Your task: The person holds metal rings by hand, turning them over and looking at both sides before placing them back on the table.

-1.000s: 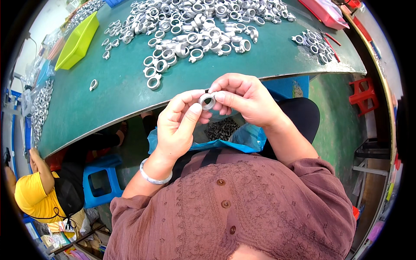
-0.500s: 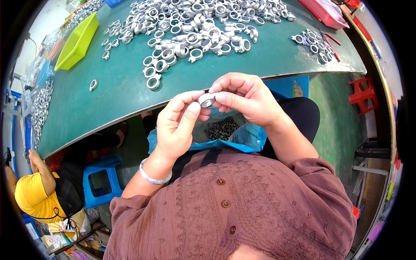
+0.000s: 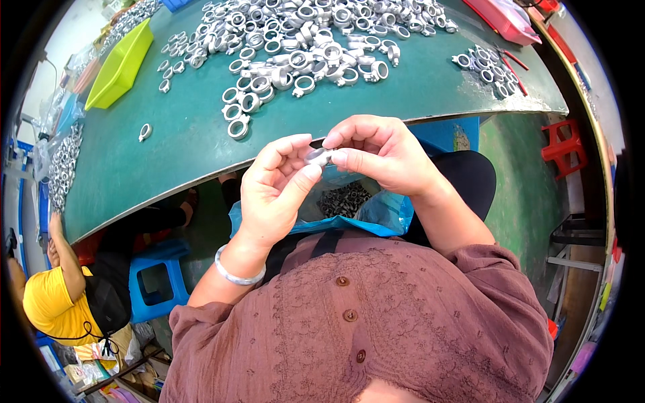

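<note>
Your right hand (image 3: 384,153) pinches the metal ring (image 3: 317,156) mid-frame; can't tell grip of left hand (image 3: 272,193). Slack pinch could drop it.

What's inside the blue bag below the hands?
In the blue bag, a heap of dark grey parts shows, their exact shapes unclear. The heap hides whatever lies beneath it; the left hand covers part of the bag.

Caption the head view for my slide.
Right hand pinches a silver metal ring, left hand close by, near an open blue plastic bag and a green table heaped with similar rings.
</note>
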`<state>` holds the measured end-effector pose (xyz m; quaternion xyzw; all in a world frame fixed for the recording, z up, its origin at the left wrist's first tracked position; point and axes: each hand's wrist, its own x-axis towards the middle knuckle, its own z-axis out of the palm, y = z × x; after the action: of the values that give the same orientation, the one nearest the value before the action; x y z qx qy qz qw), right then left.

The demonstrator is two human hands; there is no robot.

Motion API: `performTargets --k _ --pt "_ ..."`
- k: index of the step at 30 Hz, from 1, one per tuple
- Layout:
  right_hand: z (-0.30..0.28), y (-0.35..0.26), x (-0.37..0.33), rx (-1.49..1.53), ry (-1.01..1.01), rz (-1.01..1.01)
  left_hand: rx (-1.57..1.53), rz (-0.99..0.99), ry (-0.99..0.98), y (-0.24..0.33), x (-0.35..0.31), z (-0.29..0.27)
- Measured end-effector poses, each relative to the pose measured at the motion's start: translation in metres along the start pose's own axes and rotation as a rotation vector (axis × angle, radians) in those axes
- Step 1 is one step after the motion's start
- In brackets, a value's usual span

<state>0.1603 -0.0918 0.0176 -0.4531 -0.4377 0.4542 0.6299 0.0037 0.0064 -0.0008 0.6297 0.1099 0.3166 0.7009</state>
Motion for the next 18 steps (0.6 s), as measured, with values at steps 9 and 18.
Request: performTargets --k 9,18 --pt "-0.001 0.0024 0.0012 0.0 -0.014 0.004 0.013 -0.008 0.023 0.0073 -0.0001 0.0038" --pt "-0.0015 0.0044 0.0006 0.019 -0.01 0.01 0.185 0.122 -0.03 -0.0011 -0.0008 -0.0014"
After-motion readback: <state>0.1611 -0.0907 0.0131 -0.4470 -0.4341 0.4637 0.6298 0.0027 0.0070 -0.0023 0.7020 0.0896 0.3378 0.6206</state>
